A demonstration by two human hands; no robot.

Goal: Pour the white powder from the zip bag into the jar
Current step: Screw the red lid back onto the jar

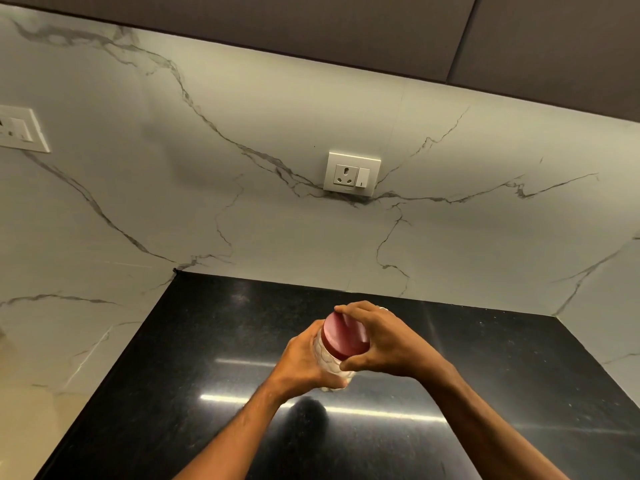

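— Two hands meet over a polished black stone bench [214, 341], yes?

— Yes. The left hand [304, 362] is wrapped round the body of a clear plastic jar [329, 362], held above the bench. The right hand [384, 341] grips its round red lid [343, 336], fingers curled over the rim.

— And the room?

— White marble-look wall panels with grey veins [242, 133] enclose the bench on three sides. A white socket plate with a switch [351, 174] sits on the back wall, another white switch plate [20, 129] at far left. Dark cabinets [381, 29] hang overhead. Streaks of light reflect off the bench.
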